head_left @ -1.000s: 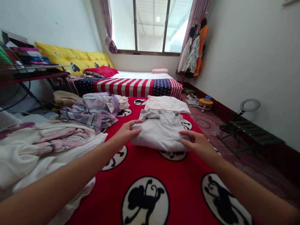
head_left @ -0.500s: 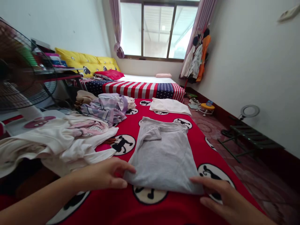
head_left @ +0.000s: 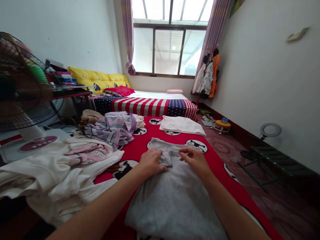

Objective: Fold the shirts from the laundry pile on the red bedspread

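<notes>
A grey shirt lies folded on the red bedspread, its near end wide and slightly rumpled. Over its left far part, my left hand has curled fingers and thumb around the short sleeve. My right hand is at the far edge of the shirt, thumb and fingertips pinched together on the cloth near the collar. My two hands are apart, with the sleeve and a strip of shirt between them.
Loose white and pink clothes and a plaid purple garment heap up on the left, beside a fan. Farther off lies a folded white garment. A green folding stool stands on the floor at right.
Both hands have moved from the shirt's near corners forward to its far end, around the sleeve and collar. The view has tilted up, and the shirt's near end appears closer.
</notes>
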{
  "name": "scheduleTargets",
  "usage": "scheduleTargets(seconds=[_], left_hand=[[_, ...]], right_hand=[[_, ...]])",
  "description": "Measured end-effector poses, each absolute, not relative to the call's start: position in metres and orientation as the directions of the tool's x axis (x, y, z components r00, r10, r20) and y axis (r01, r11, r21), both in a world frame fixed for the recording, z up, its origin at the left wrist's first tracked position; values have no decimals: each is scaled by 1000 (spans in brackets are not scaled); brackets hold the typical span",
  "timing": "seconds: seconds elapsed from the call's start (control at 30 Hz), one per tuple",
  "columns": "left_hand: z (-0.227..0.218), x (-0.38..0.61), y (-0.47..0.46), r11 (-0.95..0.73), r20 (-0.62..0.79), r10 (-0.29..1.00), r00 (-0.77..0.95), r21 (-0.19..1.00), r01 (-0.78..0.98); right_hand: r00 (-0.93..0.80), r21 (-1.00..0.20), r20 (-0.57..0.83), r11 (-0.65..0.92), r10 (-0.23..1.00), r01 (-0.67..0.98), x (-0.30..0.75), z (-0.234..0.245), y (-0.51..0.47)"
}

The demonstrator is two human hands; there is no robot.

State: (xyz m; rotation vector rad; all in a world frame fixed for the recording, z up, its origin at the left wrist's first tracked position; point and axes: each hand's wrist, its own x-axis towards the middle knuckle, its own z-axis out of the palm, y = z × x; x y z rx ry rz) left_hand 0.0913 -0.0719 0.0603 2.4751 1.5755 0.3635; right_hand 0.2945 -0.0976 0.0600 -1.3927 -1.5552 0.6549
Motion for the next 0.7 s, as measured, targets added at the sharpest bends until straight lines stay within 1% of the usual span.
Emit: scheduleTargets(seconds=[0.07,0.13,0.17,0.2,0.23,0.27,0.3,0.33,0.37,0.4,0.43,0.5,0.57,0.63,0.7], left_hand=[[49,88,-61,-362,156,932,327,405,840],[40,80,-51,-288,169,957,234,618,731],[36,76,-47,-238,148,970,194,747,621],[34,73,-43,-176,108,980,167,864,472],[32,71,-40,-101,56,987,152,947,306],[30,69,-37,-21,0,990,142,989,148],[28,68,-35,48,-50,990,135,999,18],[26,68,-34,92,-83,989,121,993,-70],[24,68,-32,107,-96,990,99,988,-114],[22,68,-31,95,-87,994,70,988,-119],[21,68,-30,60,-56,997,44,994,-86],[17,67,-28,-52,51,999,17,996,67],[16,67,-28,-171,173,985,19,948,269],[15,66,-28,-252,266,964,28,866,432],[14,66,-29,-289,315,948,42,801,524]], right_hand=[[123,-881,273,197,954,430,300,43,-97],[192,-902,264,172,945,395,308,33,-98],[222,-910,262,164,939,381,312,31,-99],[252,-915,266,161,931,370,315,30,-101],[277,-917,274,163,921,365,317,31,-101],[301,-914,286,164,910,372,320,33,-102],[323,-906,299,161,898,393,323,35,-102],[347,-891,317,151,883,429,327,37,-102],[372,-866,337,130,865,482,331,39,-102],[391,-827,356,91,849,555,337,40,-102],[400,-772,366,34,840,635,344,40,-102],[400,-633,341,-107,850,767,360,40,-101],[398,-509,251,-229,882,830,373,40,-102],[380,-465,182,-261,907,846,378,39,-103],[342,-491,186,-214,921,844,375,39,-104]])
